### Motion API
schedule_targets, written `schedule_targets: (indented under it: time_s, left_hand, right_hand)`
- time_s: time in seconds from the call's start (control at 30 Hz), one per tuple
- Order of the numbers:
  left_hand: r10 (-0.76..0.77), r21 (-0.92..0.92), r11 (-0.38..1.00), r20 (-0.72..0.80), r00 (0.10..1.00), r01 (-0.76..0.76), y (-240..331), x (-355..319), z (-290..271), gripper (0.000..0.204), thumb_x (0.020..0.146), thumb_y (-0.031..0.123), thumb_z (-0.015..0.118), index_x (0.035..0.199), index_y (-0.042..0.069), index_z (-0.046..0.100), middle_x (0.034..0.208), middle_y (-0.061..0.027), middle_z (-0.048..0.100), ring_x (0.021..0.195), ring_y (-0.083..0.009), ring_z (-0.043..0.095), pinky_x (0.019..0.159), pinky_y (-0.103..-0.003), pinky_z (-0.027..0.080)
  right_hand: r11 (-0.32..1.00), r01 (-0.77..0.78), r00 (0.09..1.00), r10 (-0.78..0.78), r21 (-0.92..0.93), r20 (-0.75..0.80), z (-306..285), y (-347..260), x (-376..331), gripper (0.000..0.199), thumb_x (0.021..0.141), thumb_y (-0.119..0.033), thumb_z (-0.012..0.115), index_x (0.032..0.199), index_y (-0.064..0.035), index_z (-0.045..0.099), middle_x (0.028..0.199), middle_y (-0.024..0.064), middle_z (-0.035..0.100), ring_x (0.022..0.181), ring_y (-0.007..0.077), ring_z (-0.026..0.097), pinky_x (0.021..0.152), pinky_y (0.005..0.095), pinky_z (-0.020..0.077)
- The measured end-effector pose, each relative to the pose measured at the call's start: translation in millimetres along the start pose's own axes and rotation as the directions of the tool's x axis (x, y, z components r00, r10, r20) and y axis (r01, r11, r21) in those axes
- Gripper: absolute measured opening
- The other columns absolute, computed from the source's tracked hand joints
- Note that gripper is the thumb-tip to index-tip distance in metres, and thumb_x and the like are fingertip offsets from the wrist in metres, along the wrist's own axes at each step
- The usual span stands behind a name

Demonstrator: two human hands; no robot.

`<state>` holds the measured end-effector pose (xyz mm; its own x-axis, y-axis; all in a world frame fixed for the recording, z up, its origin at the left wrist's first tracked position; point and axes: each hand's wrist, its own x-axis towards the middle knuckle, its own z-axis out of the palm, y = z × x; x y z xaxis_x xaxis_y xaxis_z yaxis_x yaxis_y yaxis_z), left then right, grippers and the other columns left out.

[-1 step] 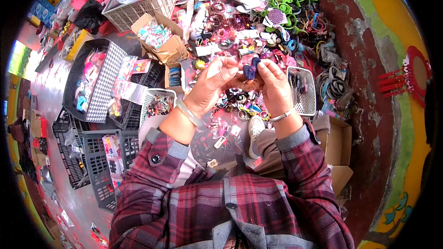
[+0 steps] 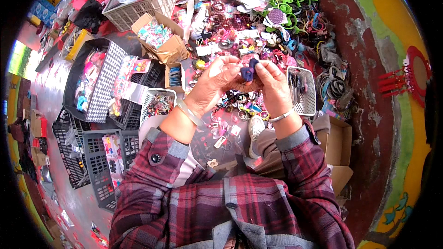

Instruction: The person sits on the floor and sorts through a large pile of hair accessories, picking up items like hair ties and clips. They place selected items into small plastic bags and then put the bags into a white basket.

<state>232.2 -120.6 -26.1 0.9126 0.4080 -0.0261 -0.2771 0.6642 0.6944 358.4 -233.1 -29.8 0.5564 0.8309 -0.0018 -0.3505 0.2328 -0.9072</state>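
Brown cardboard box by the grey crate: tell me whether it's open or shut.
Open. The cardboard box has its flaps spread outward, and colourful small items show inside it.

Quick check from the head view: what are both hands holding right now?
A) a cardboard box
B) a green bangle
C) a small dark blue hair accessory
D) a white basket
C: the left hand and right hand meet over the pile of trinkets, fingertips pinching a small dark blue hair accessory between them; the white basket sits untouched beside the right hand.
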Motion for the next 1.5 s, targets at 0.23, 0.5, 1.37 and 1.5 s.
schedule_targets:
  time_s: [0.23,0.5,1.37,1.5]
  left_hand:
    - [-0.149,0.057,0.988,0.068,0.987,0.145,1,-2,3,0.03,0.08,0.004,0.059,0.108,0.001,0.049,0.098,-0.0075,0.058,0.086,-0.0165,0.06,0.079,-0.029,0.049]
    - [0.001,0.057,0.998,-0.157,0.988,0.008,-10,7,-21,0.015,0.082,0.002,0.057,0.096,0.0,0.054,0.087,-0.0086,0.061,0.079,-0.0184,0.063,0.072,-0.029,0.052]
    - [-0.064,0.303,0.951,0.002,0.998,0.061,-4,-2,-18,0.023,0.081,0.006,0.058,0.103,-0.001,0.054,0.086,-0.0061,0.061,0.072,-0.0093,0.058,0.064,-0.02,0.047]
    - [-0.099,0.192,0.977,0.019,0.995,0.094,0,-2,-16,0.025,0.082,0.009,0.059,0.104,0.0,0.054,0.09,-0.0058,0.06,0.073,-0.0102,0.058,0.066,-0.023,0.048]
  right_hand:
    - [0.99,0.039,0.996,-0.049,-0.137,-0.068,7,4,-4,0.012,0.085,-0.013,0.058,0.093,-0.004,0.062,0.079,-0.0025,0.06,0.069,0.0045,0.054,0.06,0.018,0.0432]
    - [0.973,-0.176,0.974,0.151,-0.15,-0.169,0,5,1,0.01,0.084,-0.012,0.058,0.091,-0.0049,0.059,0.069,-0.0038,0.056,0.062,0.0039,0.05,0.056,0.0189,0.0401]
    - [0.987,-0.107,0.993,0.111,-0.118,0.03,-6,-5,7,0.056,0.077,-0.01,0.065,0.127,-0.0037,0.04,0.119,0.0095,0.051,0.105,0.0118,0.048,0.086,0.0273,0.04]
    - [0.965,-0.146,0.971,0.182,-0.22,0.153,-15,-7,4,0.027,0.078,-0.01,0.064,0.104,-0.0039,0.061,0.091,0.003,0.064,0.081,0.0076,0.056,0.074,0.0226,0.0422]
